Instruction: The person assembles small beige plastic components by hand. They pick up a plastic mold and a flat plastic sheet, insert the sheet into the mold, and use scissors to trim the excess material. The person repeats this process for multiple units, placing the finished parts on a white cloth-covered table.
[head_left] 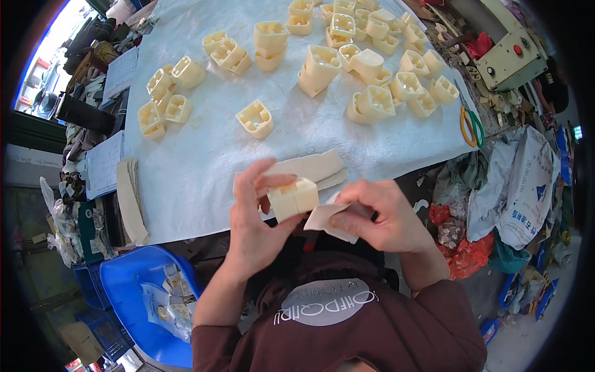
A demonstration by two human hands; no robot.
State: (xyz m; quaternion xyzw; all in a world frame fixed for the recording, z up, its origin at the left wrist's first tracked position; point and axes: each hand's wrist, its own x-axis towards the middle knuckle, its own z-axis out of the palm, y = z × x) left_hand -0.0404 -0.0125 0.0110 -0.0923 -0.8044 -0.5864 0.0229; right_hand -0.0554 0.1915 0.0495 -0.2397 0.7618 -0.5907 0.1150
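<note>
In front of me, near the table's front edge, my left hand (pixel 251 217) grips a cream plastic part (pixel 294 198), a blocky hollow piece with a seam across its side. My right hand (pixel 378 214) pinches a folded off-white sheet (pixel 331 222) between thumb and fingers; whether it is cloth or abrasive paper I cannot tell. The sheet's edge is right beside the part's lower right side; contact is unclear. Just behind both hands lies a beige strip (pixel 310 166), partly covered by my left fingers. A single cream part (pixel 255 119) sits farther back, its hollow side up.
Several cream parts (pixel 378 102) stand in clusters and stacks across the white-covered table (pixel 204 155). Scissors (pixel 471 127) with orange and green handles lie at the right edge. More beige strips (pixel 129 198) hang at the left edge, above a blue tub (pixel 133 310). Bags (pixel 514 192) crowd the right.
</note>
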